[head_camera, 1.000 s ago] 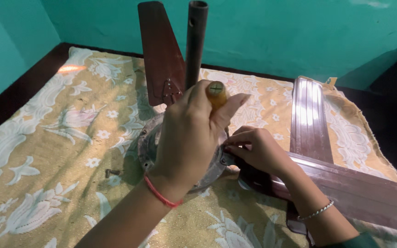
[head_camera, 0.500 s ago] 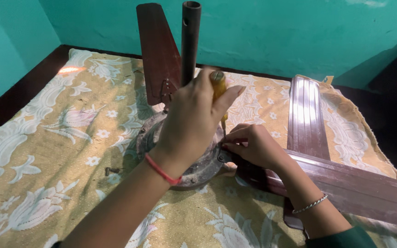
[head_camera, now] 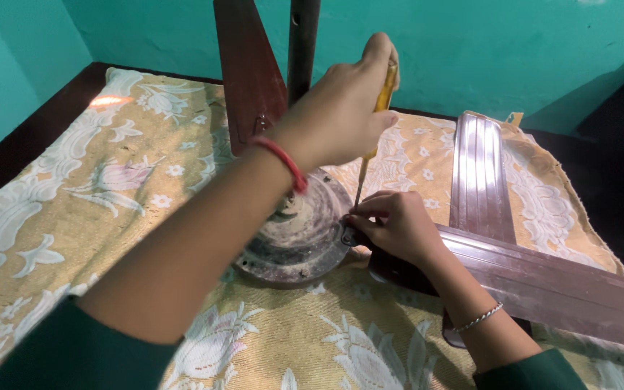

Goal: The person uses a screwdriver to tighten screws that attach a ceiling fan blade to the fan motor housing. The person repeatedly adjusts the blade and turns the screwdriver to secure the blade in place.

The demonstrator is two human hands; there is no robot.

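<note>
Left hand (head_camera: 341,108) is gripping a yellow-handled screwdriver (head_camera: 378,123), fist closed round the handle, shaft running down and slightly left to the rim of the fan motor housing (head_camera: 294,238). Right hand (head_camera: 399,227) is sitting at that same rim, fingertips pinched together on a small part right where the tip is landing; part too small to identify. The housing is round, dusty grey, lying on a yellow floral cloth (head_camera: 95,188) over a dark table. A dark downrod (head_camera: 302,43) is standing up from its centre. One brown blade (head_camera: 247,72) is pointing away toward the teal wall (head_camera: 471,43); two more ribbed brown blades (head_camera: 482,177) are lying at right, one crossing under the right forearm. No packages, labels or signs showing.
</note>
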